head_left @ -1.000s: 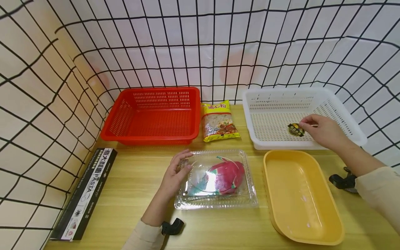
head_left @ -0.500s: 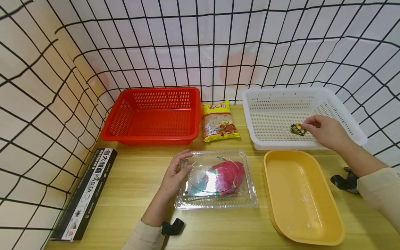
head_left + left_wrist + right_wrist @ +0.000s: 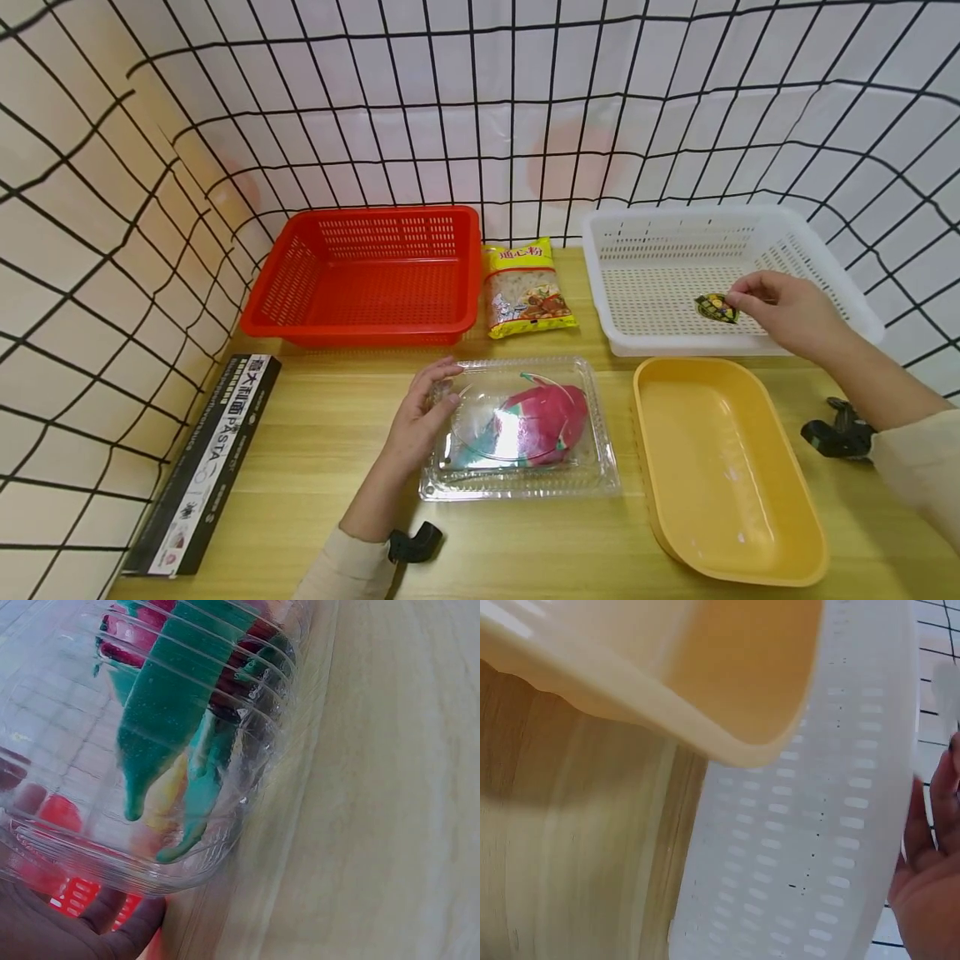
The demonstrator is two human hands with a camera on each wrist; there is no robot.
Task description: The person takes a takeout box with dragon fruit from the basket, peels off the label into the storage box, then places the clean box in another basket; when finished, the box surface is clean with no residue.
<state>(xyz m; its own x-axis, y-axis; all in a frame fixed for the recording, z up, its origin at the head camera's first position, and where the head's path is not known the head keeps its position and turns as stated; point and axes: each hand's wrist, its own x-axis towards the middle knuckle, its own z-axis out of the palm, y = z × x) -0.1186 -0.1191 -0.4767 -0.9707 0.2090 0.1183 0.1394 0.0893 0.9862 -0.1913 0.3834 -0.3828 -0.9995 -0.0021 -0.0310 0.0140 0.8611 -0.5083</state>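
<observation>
In the head view my right hand (image 3: pixel 795 312) pinches a small flat black-and-yellow patch (image 3: pixel 715 308) between thumb and fingertips, over the white basket (image 3: pixel 645 343). My left hand (image 3: pixel 420 417) rests at the left side of a clear plastic lidded box (image 3: pixel 480 408), its thumb on the lid. Inside that box lies a pink dragon fruit (image 3: pixel 558 417) with green tips. The left wrist view shows the fruit's green tips (image 3: pixel 169 705) through the box wall, with fingers at the corner. In the right wrist view the basket wall (image 3: pixel 780 862) stands beside the hand; the patch is hidden there.
A yellow tray (image 3: pixel 723 475) stands right of the box, just before the white basket. Behind are a red basket (image 3: pixel 360 333) and a macaroni bag (image 3: pixel 528 292). A black pasta box (image 3: pixel 202 467) lies at left. Black wire mesh (image 3: pixel 513 108) encloses the table's back and sides.
The right hand has shifted slightly right with the patch, which has turned and looks more tilted. The left hand and the clear box stay in place.
</observation>
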